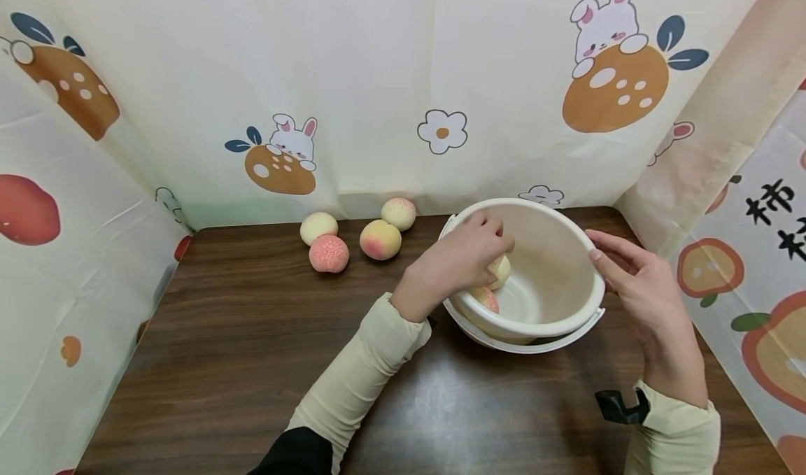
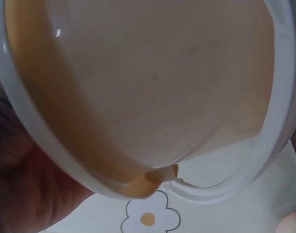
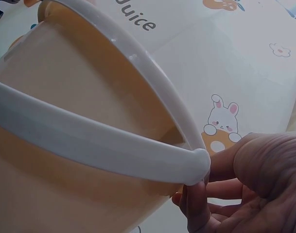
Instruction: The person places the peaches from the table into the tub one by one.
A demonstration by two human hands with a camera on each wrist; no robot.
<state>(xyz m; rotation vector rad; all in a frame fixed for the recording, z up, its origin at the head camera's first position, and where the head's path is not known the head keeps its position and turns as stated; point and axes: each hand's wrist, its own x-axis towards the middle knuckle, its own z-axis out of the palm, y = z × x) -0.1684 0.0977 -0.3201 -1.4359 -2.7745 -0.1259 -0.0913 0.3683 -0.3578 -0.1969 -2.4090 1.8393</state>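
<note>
A cream-white bucket (image 1: 554, 286) tilts toward me on the dark table, its white handle (image 1: 535, 348) hanging along the near side. My left hand (image 1: 462, 254) reaches over the left rim into the bucket, fingers curled over a pale yellow peach (image 1: 501, 273); the hand partly hides that peach. Just below it inside the bucket shows a pinkish peach (image 1: 485, 298). My right hand (image 1: 642, 286) grips the bucket's right rim; in the right wrist view its thumb and fingers (image 3: 199, 206) pinch the rim beside the handle's end. The left wrist view shows the bucket wall (image 2: 152, 77) close up.
Left of the bucket on the table (image 1: 252, 363) lie a pale peach (image 1: 318, 229), a pink peach (image 1: 329, 254), a yellow-red peach (image 1: 380, 240) and a speckled peach (image 1: 399, 214). Printed curtains (image 1: 378, 55) stand at the table's back and sides.
</note>
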